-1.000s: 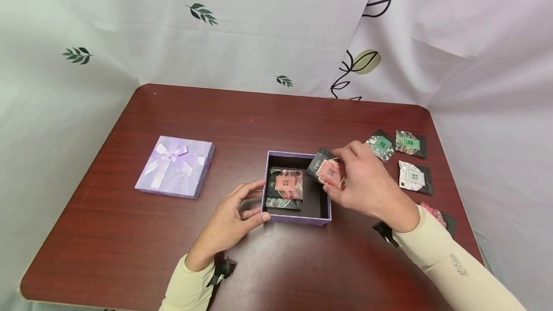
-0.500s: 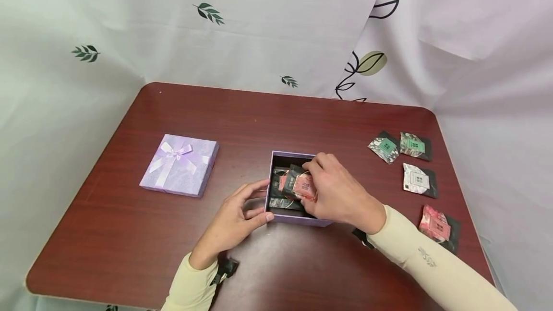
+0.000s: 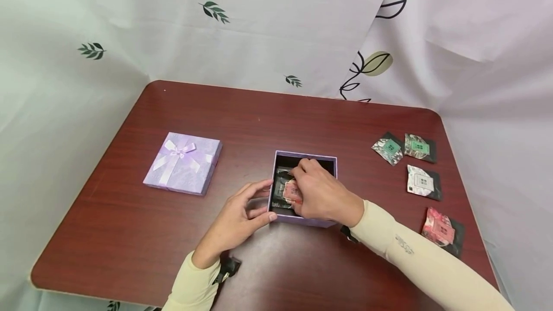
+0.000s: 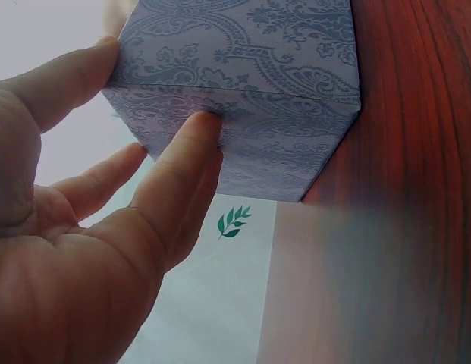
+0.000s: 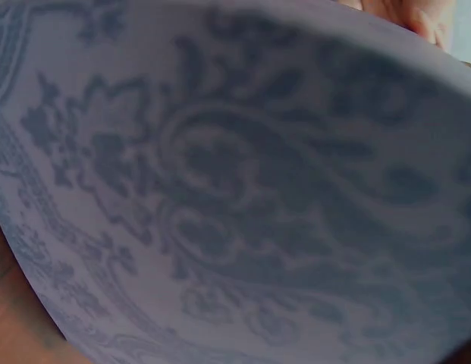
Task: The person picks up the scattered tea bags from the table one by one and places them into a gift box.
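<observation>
A purple patterned gift box [image 3: 304, 221] stands without its lid near the middle of the table. My left hand [image 3: 235, 217] rests on its left side, the thumb at the front left corner and the fingers along the left wall. The left wrist view shows those fingers nearly straight against the patterned box [image 4: 288, 148]. My right hand [image 3: 321, 191] reaches down inside the box and pinches a small flat packet with a pink label [image 3: 292, 192]. That packet lies over dark packets in the left half of the box; the right hand hides much of the inside.
The box lid [image 3: 183, 163], with a ribbon bow, lies at the left. To the right lie two green-labelled packets [image 3: 390, 148], a white-labelled packet [image 3: 420, 182] and a pink-labelled packet [image 3: 442, 231]. A white leaf-print cloth [image 3: 259, 28] hangs behind the table.
My right hand has carried the pink-labelled packet leftward and down into the box, over the packets there. My left hand has stayed at the box's left side.
</observation>
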Motion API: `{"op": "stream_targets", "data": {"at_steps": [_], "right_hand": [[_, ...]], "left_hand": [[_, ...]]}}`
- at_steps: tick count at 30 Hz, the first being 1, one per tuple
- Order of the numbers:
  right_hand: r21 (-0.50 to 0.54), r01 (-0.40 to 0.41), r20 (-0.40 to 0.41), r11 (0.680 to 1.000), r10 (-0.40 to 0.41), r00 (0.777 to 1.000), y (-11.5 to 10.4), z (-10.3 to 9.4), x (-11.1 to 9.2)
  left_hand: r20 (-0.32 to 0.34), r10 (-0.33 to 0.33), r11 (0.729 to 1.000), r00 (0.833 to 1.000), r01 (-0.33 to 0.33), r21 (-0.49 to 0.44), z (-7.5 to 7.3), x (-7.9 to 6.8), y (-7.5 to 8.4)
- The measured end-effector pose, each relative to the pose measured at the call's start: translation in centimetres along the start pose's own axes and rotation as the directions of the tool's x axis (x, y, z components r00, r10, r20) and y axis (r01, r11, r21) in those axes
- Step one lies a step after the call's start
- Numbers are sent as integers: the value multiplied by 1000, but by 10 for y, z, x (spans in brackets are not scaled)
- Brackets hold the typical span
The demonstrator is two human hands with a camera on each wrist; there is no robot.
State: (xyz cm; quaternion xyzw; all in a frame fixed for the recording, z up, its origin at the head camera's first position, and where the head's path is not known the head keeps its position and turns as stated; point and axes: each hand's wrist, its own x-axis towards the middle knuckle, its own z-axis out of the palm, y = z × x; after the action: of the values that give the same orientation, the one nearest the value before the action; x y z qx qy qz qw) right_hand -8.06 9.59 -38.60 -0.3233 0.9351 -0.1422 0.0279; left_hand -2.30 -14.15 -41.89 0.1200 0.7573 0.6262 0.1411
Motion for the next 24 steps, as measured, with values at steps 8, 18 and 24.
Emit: {"op": "stream_targets", "data": {"at_steps": [8,18,24], "right_hand": [[2,1,43,1000,-2,999,-2,6,6],[23,10,101,1000,-12,995,-1,11,14],[27,18,112,999,-21,993,0,16,16]], "left_hand": [[2,-1,1000,1000,1,2,0,-1,-1],[-1,19,1000,1000,-19,16,0,-1,-1],[1,20,1000,1000,-20,6,0,0,-1]]}}
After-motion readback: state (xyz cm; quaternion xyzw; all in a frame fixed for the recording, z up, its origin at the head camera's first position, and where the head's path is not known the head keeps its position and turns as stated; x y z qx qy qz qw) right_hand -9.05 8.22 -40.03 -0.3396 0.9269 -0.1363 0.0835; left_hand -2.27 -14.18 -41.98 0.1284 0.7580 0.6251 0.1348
